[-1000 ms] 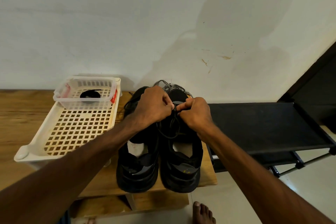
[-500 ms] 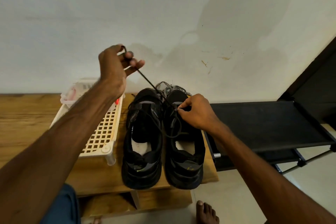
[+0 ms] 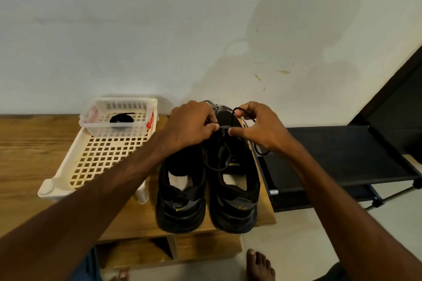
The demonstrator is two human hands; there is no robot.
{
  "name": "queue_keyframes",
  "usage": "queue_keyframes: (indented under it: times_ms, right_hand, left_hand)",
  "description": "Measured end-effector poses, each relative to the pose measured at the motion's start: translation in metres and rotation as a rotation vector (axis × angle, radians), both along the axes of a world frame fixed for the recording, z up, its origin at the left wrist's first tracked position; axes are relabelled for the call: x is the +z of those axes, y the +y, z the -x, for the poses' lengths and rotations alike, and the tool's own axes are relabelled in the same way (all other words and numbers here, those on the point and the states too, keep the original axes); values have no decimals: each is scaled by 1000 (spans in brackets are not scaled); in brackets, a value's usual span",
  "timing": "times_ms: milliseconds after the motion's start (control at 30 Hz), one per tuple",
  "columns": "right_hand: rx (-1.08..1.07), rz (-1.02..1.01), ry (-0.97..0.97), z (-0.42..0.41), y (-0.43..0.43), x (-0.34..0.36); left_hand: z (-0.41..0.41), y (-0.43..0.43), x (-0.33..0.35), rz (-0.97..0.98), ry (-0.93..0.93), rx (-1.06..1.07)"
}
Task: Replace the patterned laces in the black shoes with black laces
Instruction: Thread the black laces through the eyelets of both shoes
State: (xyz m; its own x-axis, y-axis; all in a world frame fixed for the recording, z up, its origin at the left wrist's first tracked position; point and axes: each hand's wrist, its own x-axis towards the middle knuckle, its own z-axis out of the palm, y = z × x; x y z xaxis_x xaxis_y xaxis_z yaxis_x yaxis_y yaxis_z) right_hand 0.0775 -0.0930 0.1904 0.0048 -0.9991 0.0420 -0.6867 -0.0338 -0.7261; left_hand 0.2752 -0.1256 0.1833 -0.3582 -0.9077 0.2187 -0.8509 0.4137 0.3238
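Two black shoes stand side by side on a wooden table, heels toward me: the left shoe (image 3: 181,198) and the right shoe (image 3: 235,198). My left hand (image 3: 191,125) pinches the black lace (image 3: 220,162) at the right shoe's eyelets. My right hand (image 3: 260,128) holds another stretch of that lace, which loops over its fingers and hangs down off the shoe's right side. Patterned black-and-white laces (image 3: 214,106) lie in a heap behind the shoes, partly hidden by my hands. A coiled black lace (image 3: 121,119) sits in a small clear basket.
A cream perforated plastic tray (image 3: 100,162) lies left of the shoes, with the small clear basket (image 3: 116,125) on its far end. A black rack (image 3: 338,157) stands to the right of the wooden table (image 3: 29,157). A white wall is behind. Bare feet show on the floor below.
My left hand, raised high pulling the lace up to the left half a second ago, has come back down to the right shoe's eyelets. My right hand now has a lace loop over its fingers.
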Motion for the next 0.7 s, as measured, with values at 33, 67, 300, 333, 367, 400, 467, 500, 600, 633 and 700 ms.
queue_keyframes:
  times_ms: [33, 67, 300, 333, 367, 400, 467, 500, 600, 633, 700]
  right_hand:
    - [22, -23, 57, -2, 1, -1]
    - [38, -43, 110, -4, 1, -2]
    - [1, -89, 277, -1, -3, -14]
    - [-17, -75, 297, -2, -3, -14]
    - [-37, -56, 306, -2, -2, -14]
    - [-57, -34, 307, -2, -1, -14]
    - [-90, 4, 308, -2, 0, -11]
    - [-104, 21, 308, -1, 1, -10]
    - [-115, 27, 294, 0, 1, -6]
    - [-100, 3, 294, -1, 1, -5]
    - [-67, -62, 313, -4, 1, -6]
  left_hand:
    - [-3, -3, 0, -22, 80, 19]
    - [-6, -6, 2, -54, 185, 27]
    - [-32, -20, 45, -489, 1642, 41]
    - [-35, -20, 46, -532, 1704, 41]
    - [-36, -23, 43, -542, 1622, 54]
    - [-34, -23, 39, -525, 1437, 44]
    - [-24, -21, 25, -386, 886, -20]
    - [-20, -22, 15, -295, 591, -69]
    - [-8, -14, -3, -106, -82, -62]
    - [-5, -13, -5, -55, -146, -42]
    - [-2, -11, -6, -4, -161, -27]
